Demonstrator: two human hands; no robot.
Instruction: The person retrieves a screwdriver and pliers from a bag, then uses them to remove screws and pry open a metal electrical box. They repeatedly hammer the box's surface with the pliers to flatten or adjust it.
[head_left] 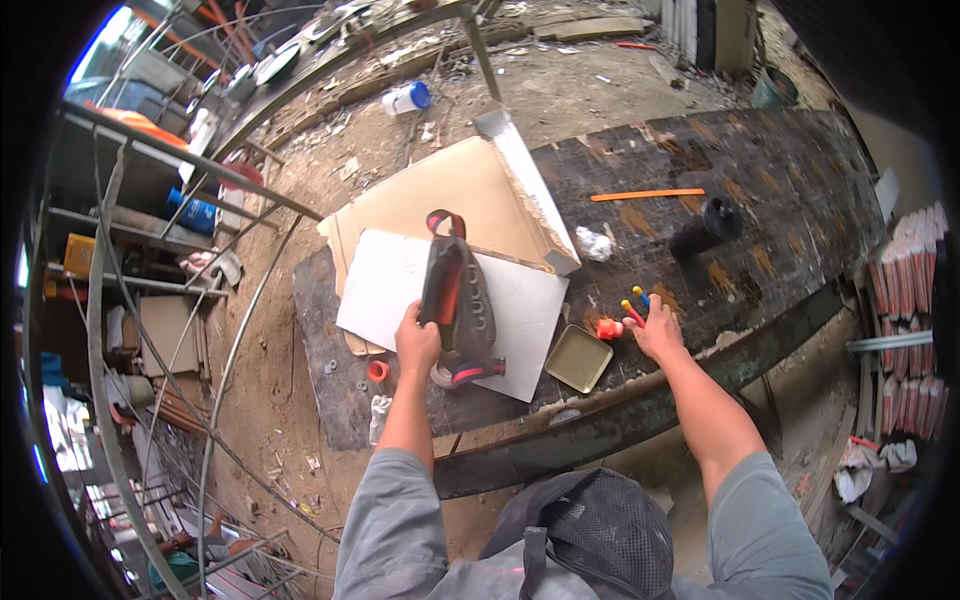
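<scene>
My left hand (418, 340) grips the side of a dark grey bag (465, 305) with red-trimmed straps, which is over a white board (530, 340) on tan cardboard (390, 195). At the table's near right, my right hand (660, 327) has its fingers closed around small tools (633, 306) with yellow, red and blue handles; which of them it holds I cannot tell exactly. Beside it are an orange plastic piece (608, 328) and an olive metal tray (579, 358). An orange ring-like piece (378, 371) lies left of the bag.
The dark stained table (800, 200) holds an orange strip (647, 195), a black cylinder (705, 230) and crumpled plastic (594, 243). A metal rack with bent rods (150, 135) stands left. A white bucket (405, 99) lies on the dirt ground. Stacked bundles (905, 300) are at right.
</scene>
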